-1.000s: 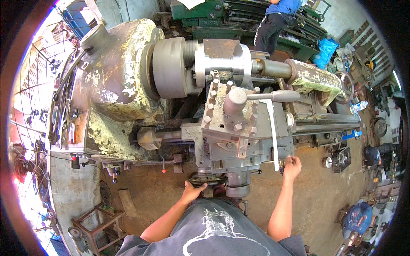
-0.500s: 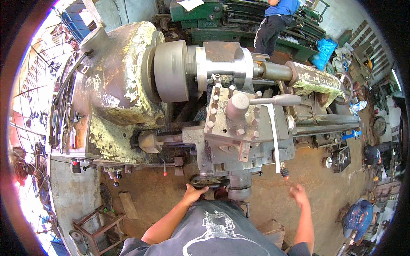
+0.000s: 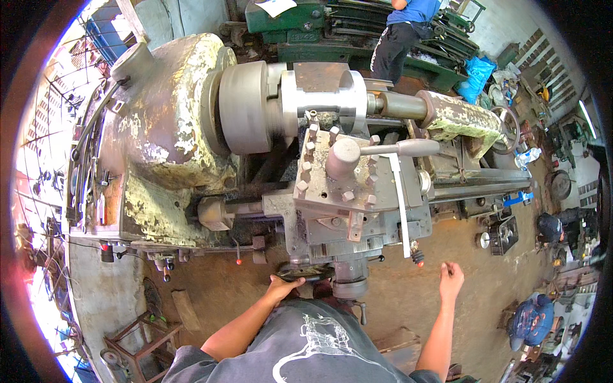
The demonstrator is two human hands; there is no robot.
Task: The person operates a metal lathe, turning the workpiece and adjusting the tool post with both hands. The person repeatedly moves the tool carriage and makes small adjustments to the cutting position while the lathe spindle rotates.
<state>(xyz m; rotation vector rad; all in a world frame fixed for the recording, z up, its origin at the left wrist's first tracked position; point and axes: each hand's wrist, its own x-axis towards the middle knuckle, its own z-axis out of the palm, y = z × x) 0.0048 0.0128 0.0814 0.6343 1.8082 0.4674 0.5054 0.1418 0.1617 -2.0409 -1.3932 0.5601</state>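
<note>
Brown workshop floor (image 3: pixel 408 306) below and around a big worn lathe, with a green machine (image 3: pixel 287 29) behind at twelve o'clock from mid-view. At one o'clock, beside that machine, a person in blue top and dark trousers (image 3: pixel 394 45); at two, a bright blue bag (image 3: pixel 474 78); far out at four, another person in blue (image 3: pixel 533 321), bent over.

On the lathe, at ten o'clock, the headstock (image 3: pixel 169 121), its pale paint flaking; at eleven, the grey chuck (image 3: pixel 246 108), blurred. At twelve, a shiny spool-shaped workpiece (image 3: pixel 322 101), level between chuck and tailstock (image 3: pixel 456 118), the latter at two o'clock. Just in front of the workpiece, near mid-view, a bolt-studded tool post (image 3: pixel 343 163) with a thick lever handle (image 3: pixel 408 149) toward two to three o'clock. At three, a long pale strip (image 3: pixel 400 210), its lower end near a black-and-red knob (image 3: pixel 417 257) at four.

Just past six o'clock, the left hand (image 3: pixel 283 288) closed over the near rim of a dark handwheel (image 3: pixel 322 276), thumb stretched along it, other fingers largely hidden. Right beside the handwheel, a round grey housing (image 3: pixel 350 288). At four o'clock, the right hand (image 3: pixel 451 279) raised over the floor, well apart from the handwheel and near the knob without touching; fingers loosely curled, nothing visible in its grasp, exact closure impossible to tell.
</note>
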